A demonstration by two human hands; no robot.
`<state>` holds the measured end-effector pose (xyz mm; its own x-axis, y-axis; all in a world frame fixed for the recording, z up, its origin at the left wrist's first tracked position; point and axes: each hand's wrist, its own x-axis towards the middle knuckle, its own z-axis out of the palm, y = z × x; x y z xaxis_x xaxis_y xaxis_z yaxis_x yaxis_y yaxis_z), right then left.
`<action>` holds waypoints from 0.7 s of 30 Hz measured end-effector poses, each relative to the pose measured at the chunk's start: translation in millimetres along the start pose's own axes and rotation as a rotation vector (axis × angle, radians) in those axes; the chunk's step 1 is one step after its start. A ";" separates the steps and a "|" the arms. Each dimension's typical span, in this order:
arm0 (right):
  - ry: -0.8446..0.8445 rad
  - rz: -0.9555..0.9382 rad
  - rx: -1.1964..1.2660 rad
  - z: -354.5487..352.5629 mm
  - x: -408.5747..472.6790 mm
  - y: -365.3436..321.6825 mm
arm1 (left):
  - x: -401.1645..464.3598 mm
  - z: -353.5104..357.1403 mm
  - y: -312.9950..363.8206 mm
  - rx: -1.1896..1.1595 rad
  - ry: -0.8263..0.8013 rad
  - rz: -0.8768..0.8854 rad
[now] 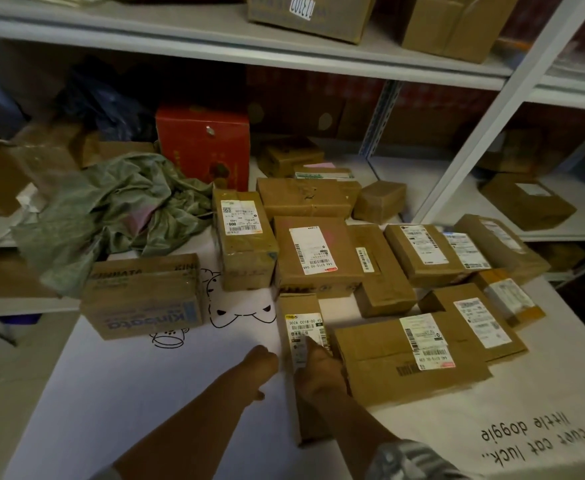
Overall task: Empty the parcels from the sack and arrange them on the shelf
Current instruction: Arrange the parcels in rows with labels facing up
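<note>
A long, narrow cardboard parcel (301, 344) lies flat on the white printed cloth (138, 382) covering the desk, its long axis running from the person toward the shelf, the near end by the wrists and the far end just short of a larger labelled parcel (313, 256). Its white shipping label faces up. The right hand (320, 370) rests on top of the narrow parcel, fingers curled down over its right edge, so the grip is closed on it. The left hand (260, 365) sits just beside the parcel's left edge; its fingers are tucked under and blurred, so I cannot tell whether that grip is spread or closed.

To the right, touching the narrow parcel's side, lies a wide flat parcel (405, 362). More brown parcels lie in rows beyond it. At the left stands a Kinbata carton (145, 296), and behind it the crumpled green sack (111, 209) lies slumped on the desk. A red box (203, 147) stands on the shelf (235, 43) behind.
</note>
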<state>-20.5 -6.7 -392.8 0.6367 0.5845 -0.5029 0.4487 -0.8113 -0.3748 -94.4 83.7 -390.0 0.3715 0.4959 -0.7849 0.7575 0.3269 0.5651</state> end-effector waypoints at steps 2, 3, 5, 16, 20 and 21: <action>0.036 0.001 -0.056 7.1 -1.4 0.0 | -0.3 3.4 -1.6 -0.049 -0.026 -0.044; 0.043 0.000 -0.071 11.9 -2.4 0.5 | -2.1 2.2 -0.9 -0.061 -0.034 -0.063; 0.019 0.034 -0.105 18.2 -6.3 0.9 | 2.1 -2.1 -0.6 -0.055 -0.044 -0.052; 0.176 -0.052 -0.352 34.3 -20.5 -12.3 | -4.5 -33.4 9.7 0.034 0.059 0.130; 0.032 -0.084 -0.161 -25.7 -8.4 -39.0 | -15.9 -57.5 56.1 0.106 0.182 0.286; 0.001 -0.088 -0.090 -41.8 -5.4 -41.1 | -20.7 -60.9 68.7 0.107 0.159 0.292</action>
<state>-16.2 23.0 -342.1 0.5929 0.6533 -0.4708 0.5570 -0.7549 -0.3462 -82.7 144.9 -319.4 0.4989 0.6776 -0.5403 0.6871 0.0707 0.7231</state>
